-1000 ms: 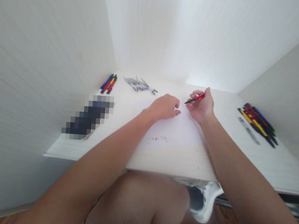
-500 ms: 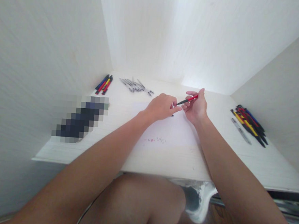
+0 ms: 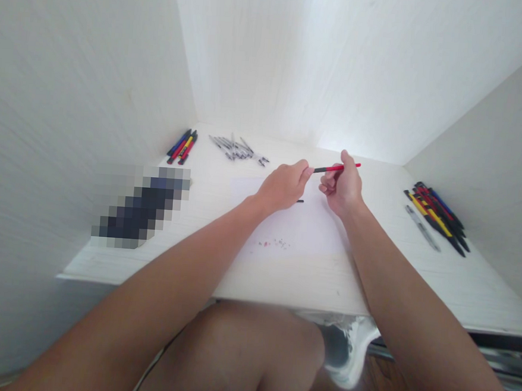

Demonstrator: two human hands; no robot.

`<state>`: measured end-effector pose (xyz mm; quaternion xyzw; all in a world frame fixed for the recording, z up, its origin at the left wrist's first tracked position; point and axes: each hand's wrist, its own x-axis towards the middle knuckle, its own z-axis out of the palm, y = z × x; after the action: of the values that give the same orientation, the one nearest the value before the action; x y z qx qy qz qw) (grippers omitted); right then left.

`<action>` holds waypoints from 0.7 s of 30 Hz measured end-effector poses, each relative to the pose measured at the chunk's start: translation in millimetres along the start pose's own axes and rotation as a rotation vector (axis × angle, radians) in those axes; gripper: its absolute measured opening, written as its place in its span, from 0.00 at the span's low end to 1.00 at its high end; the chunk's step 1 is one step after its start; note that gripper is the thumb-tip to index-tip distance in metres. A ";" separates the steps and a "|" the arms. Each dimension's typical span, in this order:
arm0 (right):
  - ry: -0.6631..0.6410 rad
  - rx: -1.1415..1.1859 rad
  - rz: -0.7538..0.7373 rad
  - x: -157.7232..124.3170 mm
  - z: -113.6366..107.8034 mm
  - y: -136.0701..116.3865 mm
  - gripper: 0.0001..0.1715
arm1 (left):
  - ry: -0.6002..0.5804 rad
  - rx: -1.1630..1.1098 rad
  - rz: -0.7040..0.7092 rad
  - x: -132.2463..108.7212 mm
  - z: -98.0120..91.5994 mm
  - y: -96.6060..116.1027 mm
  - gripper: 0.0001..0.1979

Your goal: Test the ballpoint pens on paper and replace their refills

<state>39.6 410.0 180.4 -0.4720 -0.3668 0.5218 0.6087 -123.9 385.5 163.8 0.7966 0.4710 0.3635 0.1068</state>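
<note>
A red pen with a dark front section (image 3: 331, 169) is held level above the paper, between both hands. My left hand (image 3: 284, 184) is closed, pinching the pen's dark end between thumb and fingertips. My right hand (image 3: 344, 186) is closed around the red barrel, its thumb pointing up and the red end sticking out past it. Beneath them lies a white sheet of paper (image 3: 316, 232) with small scribbled marks (image 3: 279, 244) near its front edge. A short dark piece (image 3: 300, 201) shows beside my left hand; the hand may hide more of it.
Several coloured pens (image 3: 183, 147) lie at the back left, beside several thin clear pens or refills (image 3: 238, 148). More coloured pens (image 3: 438, 218) and a clear pen (image 3: 422, 228) lie at the right. A pixelated dark object (image 3: 141, 211) rests at the left. Panels enclose three sides.
The pen has turned from a slant to nearly level. My left fingers have closed on its dark end, and my right fingers have curled in more tightly.
</note>
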 end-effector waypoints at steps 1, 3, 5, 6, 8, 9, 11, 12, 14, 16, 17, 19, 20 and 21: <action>-0.023 -0.016 0.018 -1.3 1.1 0.0 0.35 | 0.018 -0.012 -0.007 0.4 0.8 -2.2 0.18; -0.074 -0.042 0.054 -3.2 2.8 0.5 0.36 | 0.052 -0.046 -0.014 1.3 2.9 -7.2 0.17; -0.110 -0.059 0.079 -4.3 3.7 0.9 0.36 | 0.079 -0.090 -0.008 2.2 5.8 -12.6 0.16; -0.118 -0.064 0.090 -4.7 4.0 0.7 0.36 | 0.089 -0.115 -0.003 2.7 7.5 -15.0 0.16; -0.131 -0.072 0.124 -5.6 4.1 -0.7 0.35 | 0.105 -0.173 0.009 3.6 10.9 -18.6 0.17; -0.142 -0.075 0.145 -6.1 4.2 -1.7 0.35 | 0.113 -0.204 0.013 4.0 12.5 -19.6 0.17; -0.170 -0.072 0.181 -7.4 4.6 -3.9 0.35 | 0.136 -0.267 0.016 4.9 14.8 -20.5 0.19; -0.184 -0.069 0.191 -8.2 5.0 -4.9 0.35 | 0.146 -0.294 0.008 5.4 15.6 -20.4 0.19; -0.203 -0.066 0.192 -9.9 6.2 -6.2 0.35 | 0.158 -0.343 -0.025 6.4 16.2 -19.8 0.20; -0.214 -0.069 0.180 -11.4 7.6 -6.5 0.35 | 0.154 -0.386 -0.071 7.3 15.9 -19.1 0.21; -0.218 -0.071 0.172 -12.1 8.2 -6.4 0.35 | 0.149 -0.402 -0.092 7.8 15.4 -18.8 0.21; -0.223 -0.073 0.158 -13.0 8.9 -6.0 0.36 | 0.145 -0.426 -0.123 8.8 14.2 -18.1 0.21; -0.227 -0.073 0.152 -13.2 9.0 -5.9 0.36 | 0.147 -0.434 -0.135 9.3 13.4 -17.6 0.21; -0.230 -0.073 0.148 -13.2 9.0 -5.7 0.36 | 0.149 -0.440 -0.146 9.7 12.5 -17.0 0.21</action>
<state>30.4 398.7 189.0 -0.4564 -0.4170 0.6023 0.5050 -124.0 404.8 150.8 0.6890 0.4434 0.5065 0.2686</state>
